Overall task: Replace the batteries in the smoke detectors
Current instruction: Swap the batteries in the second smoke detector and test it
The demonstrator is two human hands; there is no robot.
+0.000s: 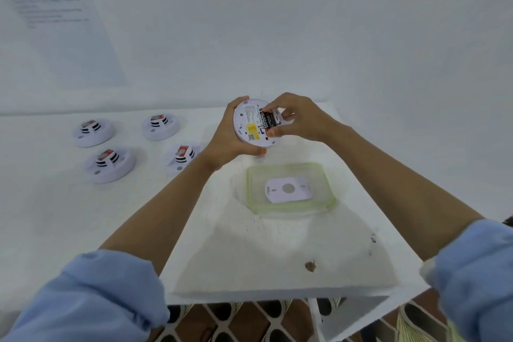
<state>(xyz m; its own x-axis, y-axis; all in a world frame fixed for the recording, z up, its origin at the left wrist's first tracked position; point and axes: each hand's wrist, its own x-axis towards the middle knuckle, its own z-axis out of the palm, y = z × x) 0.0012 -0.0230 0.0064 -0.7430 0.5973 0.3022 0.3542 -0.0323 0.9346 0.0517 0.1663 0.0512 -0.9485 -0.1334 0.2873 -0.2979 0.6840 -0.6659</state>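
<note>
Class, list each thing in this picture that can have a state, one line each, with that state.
held smoke detector: back facing the camera, gripped by the left hand
battery: at the detector's back, pinched by the right hand; seated or not, cannot tell
four smoke detectors: lying apart on the table, untouched
container: lidless, open side up
white plate: flat inside the container

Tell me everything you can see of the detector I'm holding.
The detector is a round white disc, plastic by its look, held tilted above the table with its back toward the camera. The back carries printed text and a yellow sticker. The left hand grips its rim; the right hand pinches a black battery against its back.
</note>
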